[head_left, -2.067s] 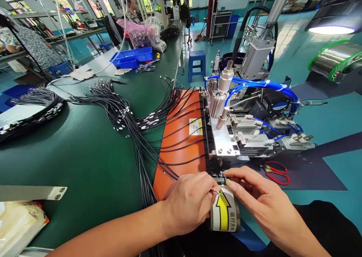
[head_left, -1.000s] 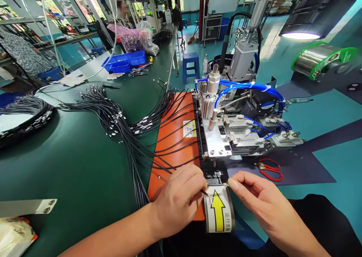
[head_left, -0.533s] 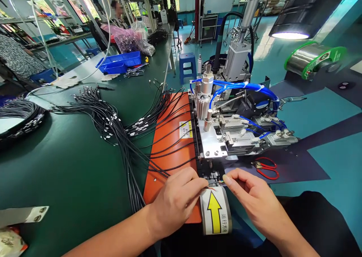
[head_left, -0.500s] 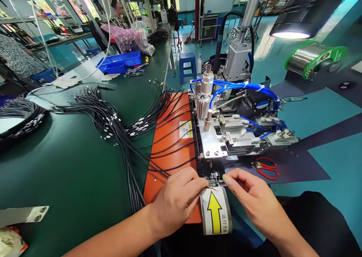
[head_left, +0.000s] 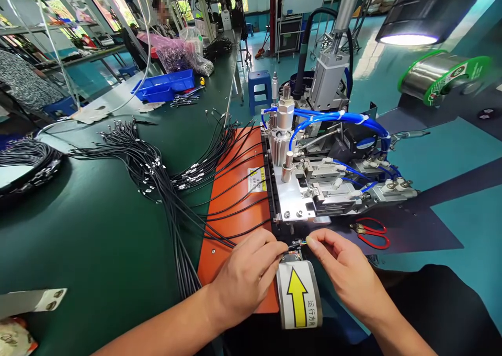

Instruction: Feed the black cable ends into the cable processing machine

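My left hand (head_left: 245, 277) is closed in a pinch on the end of a thin black cable (head_left: 219, 237) at the near edge of the orange plate (head_left: 235, 199). My right hand (head_left: 345, 272) pinches the cable's fine coloured wire tips (head_left: 298, 243) just right of it. Both hands meet over the black fixture track (head_left: 292, 241), in front of the metal machine (head_left: 314, 178) with blue air hoses. Below the hands sits a white roller cover with a yellow arrow (head_left: 298, 296).
Several black cables (head_left: 157, 168) fan across the green bench (head_left: 98, 225) onto the orange plate. Red scissors (head_left: 371, 233) lie right of the machine. A solder spool (head_left: 439, 79) hangs at upper right. Blue bins (head_left: 164, 84) and a seated person (head_left: 162, 16) are far back.
Both hands have shifted slightly forward toward the fixture track, holding the cable end closer to the machine. The view has drifted a little; the cables on the bench lie as before.
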A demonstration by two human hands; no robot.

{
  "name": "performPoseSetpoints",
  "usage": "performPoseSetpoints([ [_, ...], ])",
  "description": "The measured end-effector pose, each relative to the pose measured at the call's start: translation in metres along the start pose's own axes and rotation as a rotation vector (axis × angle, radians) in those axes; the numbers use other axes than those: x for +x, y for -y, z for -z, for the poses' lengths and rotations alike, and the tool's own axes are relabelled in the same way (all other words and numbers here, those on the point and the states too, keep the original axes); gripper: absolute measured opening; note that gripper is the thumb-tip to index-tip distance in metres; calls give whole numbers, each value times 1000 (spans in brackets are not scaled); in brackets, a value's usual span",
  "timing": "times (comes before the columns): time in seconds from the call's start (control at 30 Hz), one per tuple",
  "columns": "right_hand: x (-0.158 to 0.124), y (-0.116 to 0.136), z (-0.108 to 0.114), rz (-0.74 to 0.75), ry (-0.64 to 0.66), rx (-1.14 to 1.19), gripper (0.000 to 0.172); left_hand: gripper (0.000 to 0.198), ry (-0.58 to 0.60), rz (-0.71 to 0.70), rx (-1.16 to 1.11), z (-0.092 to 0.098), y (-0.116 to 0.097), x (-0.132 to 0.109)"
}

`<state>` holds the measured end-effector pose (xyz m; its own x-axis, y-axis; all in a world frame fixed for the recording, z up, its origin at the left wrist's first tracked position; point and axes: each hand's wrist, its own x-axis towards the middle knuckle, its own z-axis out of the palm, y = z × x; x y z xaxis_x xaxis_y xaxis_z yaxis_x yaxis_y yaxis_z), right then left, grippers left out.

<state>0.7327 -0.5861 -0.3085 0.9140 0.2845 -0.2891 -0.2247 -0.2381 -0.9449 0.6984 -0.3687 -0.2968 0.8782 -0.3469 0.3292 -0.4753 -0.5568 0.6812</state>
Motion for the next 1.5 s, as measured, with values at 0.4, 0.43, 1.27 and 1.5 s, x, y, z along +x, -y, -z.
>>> performPoseSetpoints([
  [0.4,3,-5,-2,12,-7,-7,35,24,-10,20,-1,-2,-1,2],
  [0.43,3,-5,-2,13,-9,-10,35,24,-10,21,-1,-2,-1,1],
  [1.27,1,-8,-5,23,-37,-25,33,23,-2,16,17,-1,0,2],
  [1.5,2,-6,-4,10,-38,-28,34,24,14,22,30,-1,-1,3],
])
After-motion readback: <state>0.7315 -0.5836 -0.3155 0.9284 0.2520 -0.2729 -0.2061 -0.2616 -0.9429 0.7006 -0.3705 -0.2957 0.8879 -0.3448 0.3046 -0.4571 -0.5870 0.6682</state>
